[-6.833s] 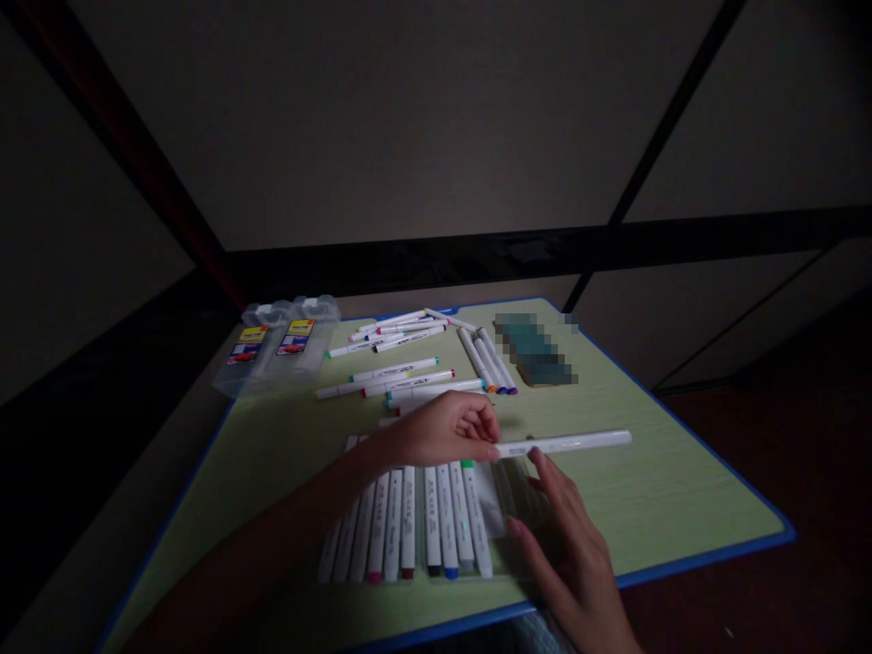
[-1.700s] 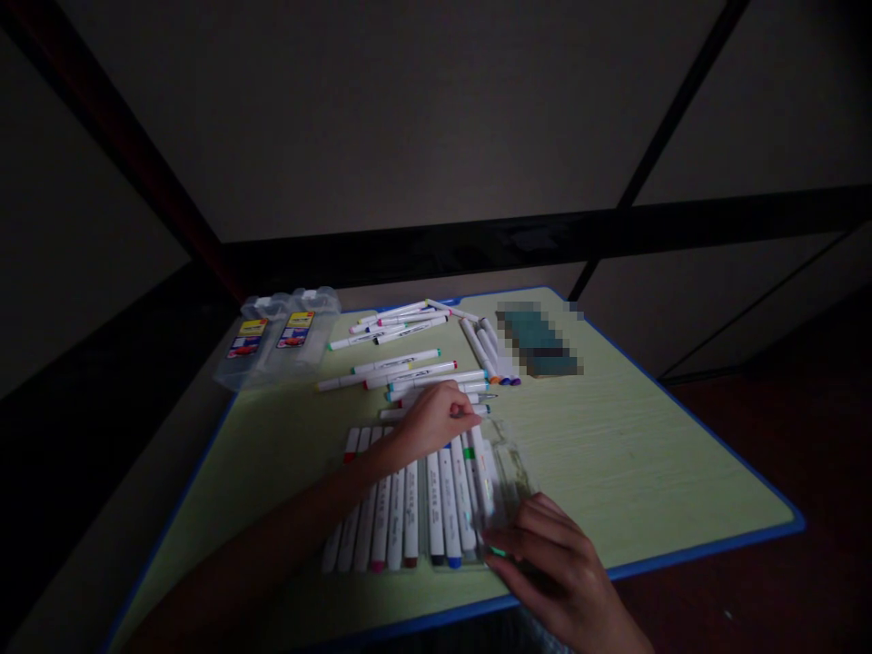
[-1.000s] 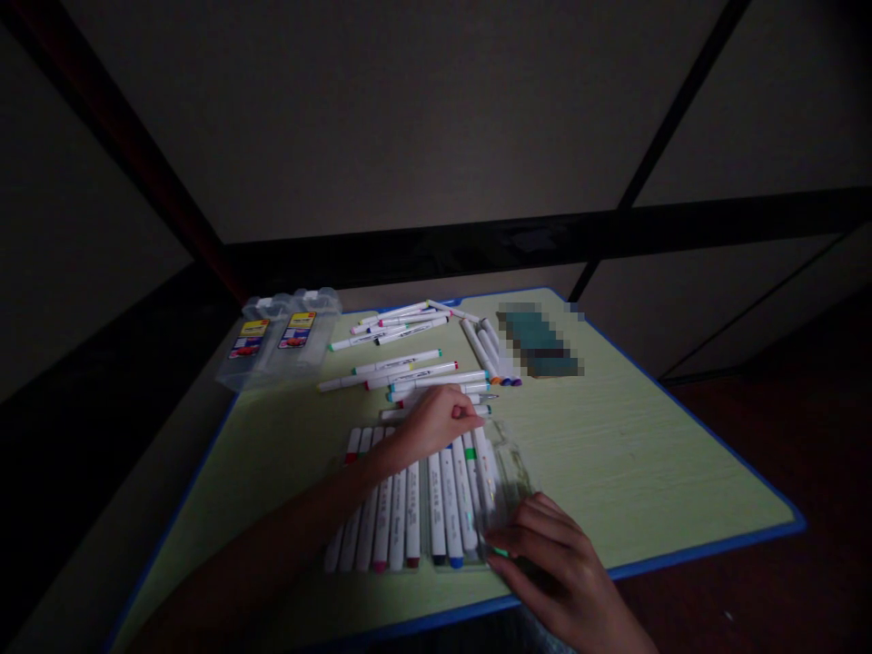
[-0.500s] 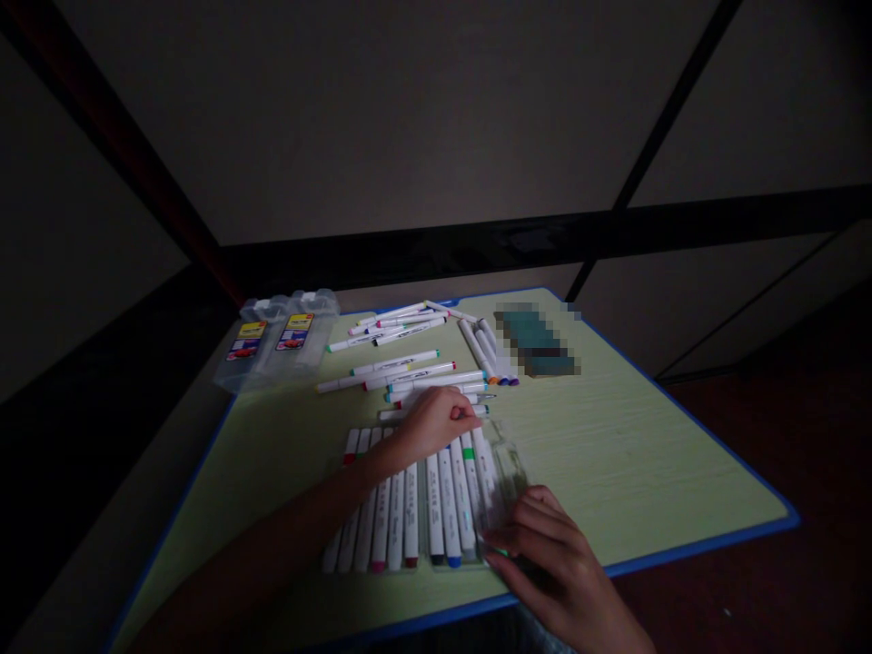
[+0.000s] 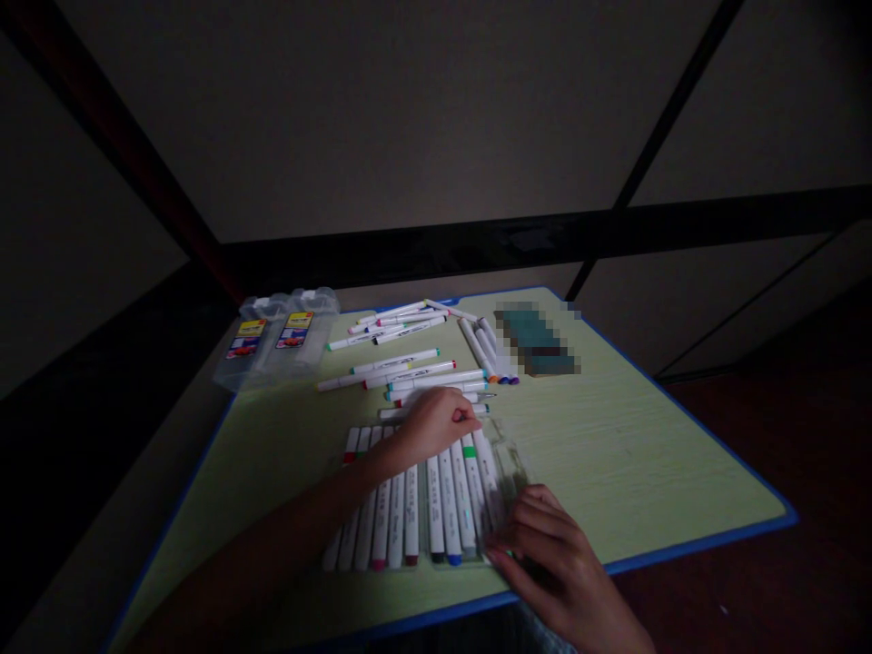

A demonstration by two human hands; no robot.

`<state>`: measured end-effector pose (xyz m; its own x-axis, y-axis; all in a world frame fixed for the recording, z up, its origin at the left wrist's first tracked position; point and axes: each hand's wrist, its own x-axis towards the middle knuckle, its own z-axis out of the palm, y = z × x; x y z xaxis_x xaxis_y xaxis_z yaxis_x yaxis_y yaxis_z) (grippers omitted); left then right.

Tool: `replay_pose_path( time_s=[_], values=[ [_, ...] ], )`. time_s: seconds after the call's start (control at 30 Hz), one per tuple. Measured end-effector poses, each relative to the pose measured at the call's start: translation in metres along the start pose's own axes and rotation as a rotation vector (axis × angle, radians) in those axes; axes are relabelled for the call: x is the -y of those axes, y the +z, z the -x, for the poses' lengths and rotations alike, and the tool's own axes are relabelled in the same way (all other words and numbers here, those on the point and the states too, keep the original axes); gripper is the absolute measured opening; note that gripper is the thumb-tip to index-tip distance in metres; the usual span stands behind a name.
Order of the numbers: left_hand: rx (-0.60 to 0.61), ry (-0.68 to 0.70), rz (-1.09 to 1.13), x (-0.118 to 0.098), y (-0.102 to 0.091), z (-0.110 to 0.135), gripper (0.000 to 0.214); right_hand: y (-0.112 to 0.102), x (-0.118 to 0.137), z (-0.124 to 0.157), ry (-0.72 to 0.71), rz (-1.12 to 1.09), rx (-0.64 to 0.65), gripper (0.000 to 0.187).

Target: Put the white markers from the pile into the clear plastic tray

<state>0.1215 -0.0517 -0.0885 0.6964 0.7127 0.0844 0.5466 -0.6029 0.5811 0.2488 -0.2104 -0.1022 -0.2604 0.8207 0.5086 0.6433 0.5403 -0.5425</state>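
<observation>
marker [image 5: 488, 472]: white, lying lengthwise at the right end of the row; small print runs along the barrel, too small to read; a bit of green shows at its near end
left hand [image 5: 440, 422]: thumb and finger pinched together on the marker's far end, the forearm crossing over the left part of the row
right hand [image 5: 551, 554]: fingers curled, thumb and forefinger closed about the marker's near end
tray [image 5: 512, 468]: clear, on the near middle of the desk, under both hands; its right part shows bare plastic
row [image 5: 382, 518]: white markers side by side in the tray, near ends showing pink, brown, black and blue; dark lettering down the barrels, not legible here
green band: on a barrel just left of the marker, toward the far end
middle group [image 5: 410, 374]: loose white markers lying crosswise beyond the left hand, red, green and light blue ends, dark script on one, unreadable
far pile [image 5: 411, 331]: more loose markers, some crossing; one has black ends and dark script
orange and purple ends: on markers [image 5: 477, 349] lying together, right of the far pile
cases [image 5: 314, 350]: two, clear, far left
labels [image 5: 295, 331]: one per case, yellow above blue, with a red picture; wording too small to read
teal thing [image 5: 535, 338]: far right, blurred into squares
desk [image 5: 647, 445]: pale green, blue edge
</observation>
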Motion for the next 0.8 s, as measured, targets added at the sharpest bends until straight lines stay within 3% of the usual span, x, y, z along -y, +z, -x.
replay_pose_path(
  time_s=[0.33, 0.43, 0.8],
  values=[
    [-0.001, -0.002, -0.009, -0.001, -0.002, 0.000, 0.013, 0.000, 0.002, 0.000, -0.029, -0.027, -0.046, 0.012],
    [0.003, -0.006, 0.005, 0.000, -0.001, 0.000, 0.012, -0.003, 0.001, 0.008, -0.052, -0.038, -0.097, 0.017],
    [-0.009, -0.019, 0.027, 0.003, 0.002, -0.001, 0.011, -0.013, -0.015, 0.025, -0.037, 0.062, -0.041, 0.041]
  ],
)
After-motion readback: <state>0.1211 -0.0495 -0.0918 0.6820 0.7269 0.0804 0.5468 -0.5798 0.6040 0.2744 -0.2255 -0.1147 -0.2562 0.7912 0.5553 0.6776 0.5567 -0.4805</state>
